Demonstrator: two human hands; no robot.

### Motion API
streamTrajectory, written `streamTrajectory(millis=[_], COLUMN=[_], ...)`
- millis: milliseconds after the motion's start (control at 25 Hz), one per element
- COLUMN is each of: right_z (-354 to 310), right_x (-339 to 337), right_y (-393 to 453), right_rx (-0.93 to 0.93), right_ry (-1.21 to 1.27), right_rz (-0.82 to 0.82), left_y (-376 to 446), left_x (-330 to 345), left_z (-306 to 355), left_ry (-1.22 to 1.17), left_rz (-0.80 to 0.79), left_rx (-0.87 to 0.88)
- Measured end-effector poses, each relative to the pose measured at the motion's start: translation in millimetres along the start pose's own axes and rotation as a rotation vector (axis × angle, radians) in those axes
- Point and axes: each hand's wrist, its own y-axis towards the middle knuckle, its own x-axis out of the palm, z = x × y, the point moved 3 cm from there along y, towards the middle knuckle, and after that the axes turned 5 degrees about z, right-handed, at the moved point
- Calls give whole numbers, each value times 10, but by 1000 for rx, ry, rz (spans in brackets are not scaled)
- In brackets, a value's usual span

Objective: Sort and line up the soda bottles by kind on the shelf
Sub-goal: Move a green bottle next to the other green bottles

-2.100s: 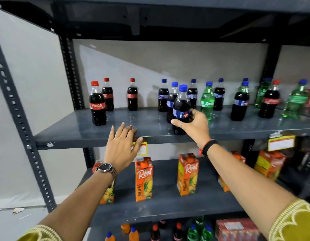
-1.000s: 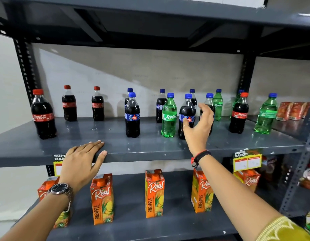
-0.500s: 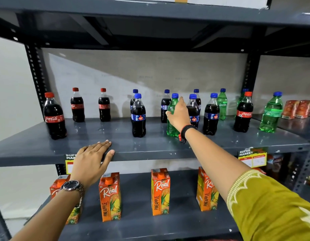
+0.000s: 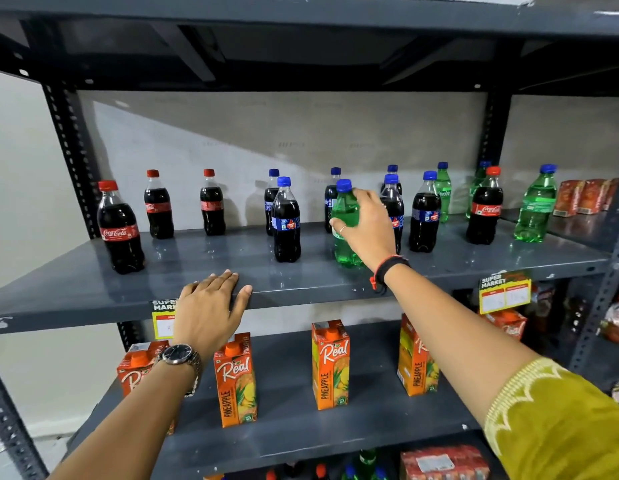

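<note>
My right hand (image 4: pixel 368 230) is shut on a green Sprite bottle (image 4: pixel 343 223) with a blue cap, standing near the middle of the grey shelf (image 4: pixel 197 268). My left hand (image 4: pixel 211 306) lies flat and open on the shelf's front edge. Three red-capped Coca-Cola bottles (image 4: pixel 119 230) stand at the left. Dark blue-capped cola bottles (image 4: pixel 286 223) fill the middle, some behind my right hand. Further right stand a lone Coca-Cola bottle (image 4: pixel 485 207) and more green Sprite bottles (image 4: pixel 536 206).
Orange Real pineapple juice cartons (image 4: pixel 330 365) stand on the shelf below. Yellow price tags (image 4: pixel 504 292) hang on the shelf's front edge. Orange packs (image 4: pixel 585 197) sit at the far right. A steel upright (image 4: pixel 70 157) bounds the shelf's left side; another shelf hangs overhead.
My right hand set a dark cola bottle down, reached right to the others, then came back left and closed on the green Sprite bottle. My left hand has stayed on the shelf's edge.
</note>
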Motion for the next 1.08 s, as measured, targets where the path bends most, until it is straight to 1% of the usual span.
streamTrajectory(millis=[80,160,240,320,400,520,600,800,920,1080], right_z=[13,101,304,514,730,1077,1325,1888,2057,2141], right_x=[-204,-455,-723,-952,-1196,-1480,-1605,-1801,-1773,-1565], right_y=[-67,-115,-184,-215,-184,-27,103,436,597,714], right_rx=[11,43,74,111,150,185,206,191,155,78], right_ry=[-2,-20,-78,-122,-172,-219,-238,-229,-202,-172], right_rz=[33,63,123,174,188,208,222,163,107,34], left_y=[-3,-30,-53,-82,-116,-74,0,106,120,56], left_x=[11,79,157,217,255,325,387,482,498,501], left_z=[123,298,500,670,929,1332,1524,1770,1854,1924], left_ry=[3,10,1,-17,-51,-64,-69,-95,-75,-70], left_rz=[-14,-13,-2,-5,-2,4,14,116,155,145], left_rx=[15,67,119,123,131,191,187,53,26,10])
